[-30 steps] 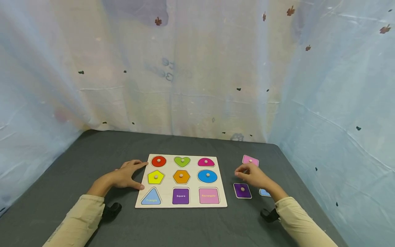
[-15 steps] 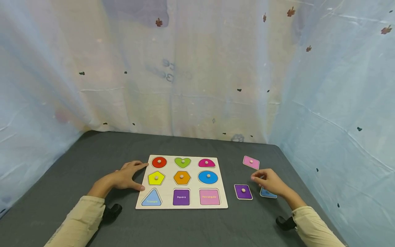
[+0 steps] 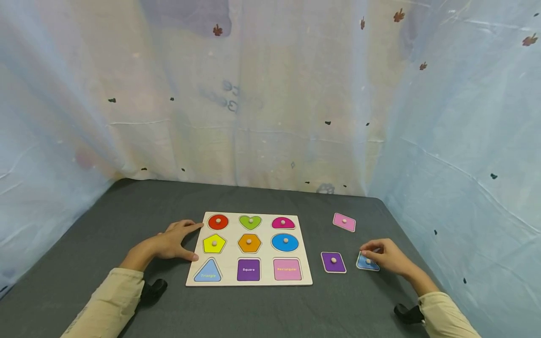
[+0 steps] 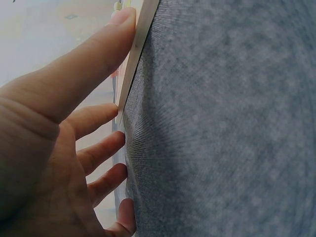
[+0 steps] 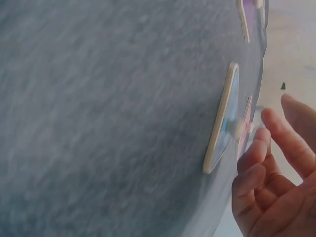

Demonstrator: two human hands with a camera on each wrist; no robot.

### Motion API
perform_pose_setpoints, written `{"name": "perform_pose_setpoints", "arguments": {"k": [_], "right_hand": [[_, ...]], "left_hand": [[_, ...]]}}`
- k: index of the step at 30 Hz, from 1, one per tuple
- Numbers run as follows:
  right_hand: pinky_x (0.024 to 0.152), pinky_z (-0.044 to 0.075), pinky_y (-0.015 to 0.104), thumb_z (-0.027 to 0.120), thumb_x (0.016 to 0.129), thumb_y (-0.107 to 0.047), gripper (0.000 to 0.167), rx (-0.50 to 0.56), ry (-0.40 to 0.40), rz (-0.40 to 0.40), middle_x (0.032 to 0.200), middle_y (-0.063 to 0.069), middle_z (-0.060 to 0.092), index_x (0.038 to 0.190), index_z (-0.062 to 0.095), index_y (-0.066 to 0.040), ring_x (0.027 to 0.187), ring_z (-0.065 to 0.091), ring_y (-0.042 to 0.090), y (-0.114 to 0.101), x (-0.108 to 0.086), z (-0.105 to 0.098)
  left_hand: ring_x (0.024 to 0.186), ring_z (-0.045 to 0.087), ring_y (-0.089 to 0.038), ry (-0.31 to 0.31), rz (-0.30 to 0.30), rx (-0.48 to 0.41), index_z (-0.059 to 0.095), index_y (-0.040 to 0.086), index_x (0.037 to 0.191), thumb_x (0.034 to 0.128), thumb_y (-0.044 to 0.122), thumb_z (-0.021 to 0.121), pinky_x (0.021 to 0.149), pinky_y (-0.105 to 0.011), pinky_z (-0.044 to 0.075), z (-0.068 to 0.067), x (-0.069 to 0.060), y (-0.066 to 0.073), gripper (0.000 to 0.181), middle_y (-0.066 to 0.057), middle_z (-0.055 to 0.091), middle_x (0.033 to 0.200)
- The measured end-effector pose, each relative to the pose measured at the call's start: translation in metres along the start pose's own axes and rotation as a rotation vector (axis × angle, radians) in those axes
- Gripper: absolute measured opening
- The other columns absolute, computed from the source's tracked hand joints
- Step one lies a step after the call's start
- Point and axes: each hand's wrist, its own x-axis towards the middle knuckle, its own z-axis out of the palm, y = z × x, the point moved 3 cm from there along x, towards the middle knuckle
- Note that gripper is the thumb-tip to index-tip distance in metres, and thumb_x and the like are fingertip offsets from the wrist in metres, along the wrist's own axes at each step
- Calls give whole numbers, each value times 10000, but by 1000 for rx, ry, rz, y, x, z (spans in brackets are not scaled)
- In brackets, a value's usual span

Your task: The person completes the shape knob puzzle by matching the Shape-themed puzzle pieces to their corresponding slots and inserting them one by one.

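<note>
My left hand (image 3: 173, 241) rests against the left edge of a wooden shape board (image 3: 265, 249), thumb and fingertips spread along it. In the left wrist view the thumb of that hand (image 4: 64, 128) touches the board's edge (image 4: 134, 59). At the right my right hand (image 3: 390, 257) is over a blue triangle piece (image 3: 367, 264), fingers near its knob. From the right wrist view, the hand (image 5: 276, 177) has loosely bent fingers beside the knob of the blue piece (image 5: 223, 128); whether they touch cannot be told.
A purple square piece (image 3: 333, 263) lies between the board and the blue piece. Farther back is a pink rectangle piece (image 3: 344, 222). All lie on a dark cloth-covered table (image 3: 270, 310); a pale curtain (image 3: 270, 117) hangs around the back and sides.
My right hand has moved right and nearer, from beside the pink and purple pieces to the blue triangle piece. The left hand has stayed at the board's edge.
</note>
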Motion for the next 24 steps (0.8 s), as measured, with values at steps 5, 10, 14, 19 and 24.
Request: {"name": "perform_pose_setpoints", "arguments": {"k": [5, 10, 14, 19, 24], "right_hand": [[584, 492, 228, 632, 996, -140, 269, 107, -80, 122, 1010, 151, 713, 1148, 704, 71, 709, 539, -2, 12, -7, -2], [588, 490, 232, 641, 991, -153, 306, 196, -148, 211, 942, 37, 642, 1201, 682, 65, 709, 525, -6, 20, -12, -2], [589, 479, 229, 655, 975, -116, 293, 216, -158, 202, 901, -24, 581, 1189, 674, 83, 727, 521, -21, 23, -14, -1], [580, 469, 225, 660, 969, -96, 275, 215, -154, 204, 903, -47, 569, 1169, 675, 91, 736, 502, -21, 29, -15, 0], [577, 462, 222, 661, 969, -98, 254, 209, -156, 214, 886, -51, 560, 1153, 685, 76, 721, 495, -14, 32, -14, 1]], "left_hand": [[1397, 264, -555, 0, -2, -1, 349, 96, 1571, 751, 448, 874, 1007, -887, 174, 0, 0, 0, 1035, -268, 316, 1545], [1402, 256, -559, -1, 1, -3, 347, 95, 1571, 751, 454, 872, 1009, -887, 168, 0, 0, 0, 1038, -270, 313, 1547], [1408, 248, -563, -2, 3, -4, 349, 97, 1571, 750, 460, 872, 1011, -888, 163, 0, 0, 0, 1039, -273, 312, 1549], [1406, 250, -562, 4, 11, -10, 349, 92, 1570, 751, 449, 874, 1008, -888, 169, 1, 0, 0, 1036, -275, 315, 1546], [1402, 258, -560, 6, 4, -4, 350, 93, 1570, 749, 444, 876, 1007, -887, 175, 1, 0, -1, 1036, -276, 318, 1544]]}}
